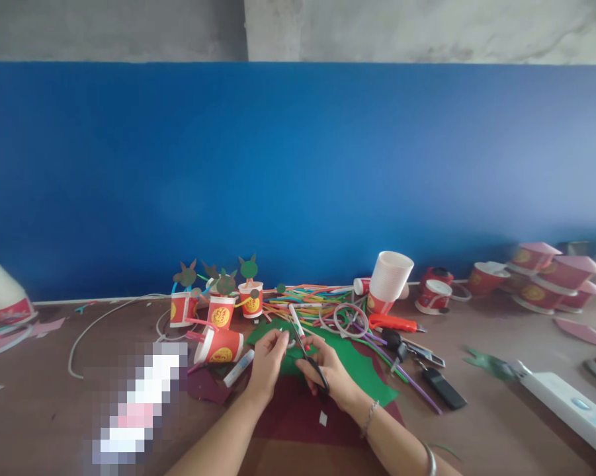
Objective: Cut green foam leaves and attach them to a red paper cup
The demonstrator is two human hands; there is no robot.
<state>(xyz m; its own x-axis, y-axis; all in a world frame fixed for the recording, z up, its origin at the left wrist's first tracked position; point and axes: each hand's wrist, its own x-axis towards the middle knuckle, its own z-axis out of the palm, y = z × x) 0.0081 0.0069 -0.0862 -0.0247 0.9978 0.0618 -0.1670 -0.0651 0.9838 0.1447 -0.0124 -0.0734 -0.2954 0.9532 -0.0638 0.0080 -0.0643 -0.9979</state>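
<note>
My right hand (327,370) is closed around the black handles of a pair of scissors (318,374), whose blades point up and left. Close beside the blades, my left hand (270,360) is pinched, and whatever its fingertips hold is too small to make out. Under both hands lie a sheet of green paper (364,373) and a dark red sheet (298,423). A white marker (296,320) with a red end lies just beyond the scissors. On the dark red sheet rests a small white paper scrap (323,418). A glue tube (239,369) lies left of my left hand.
Behind my hands are colourful pipe cleaners (302,295) and a stack of paper cups (389,281). Decorated cups (251,299) stand at the left, one tipped over (219,346). An orange utility knife (395,322), keys (397,345) and a power strip (565,403) lie rightward.
</note>
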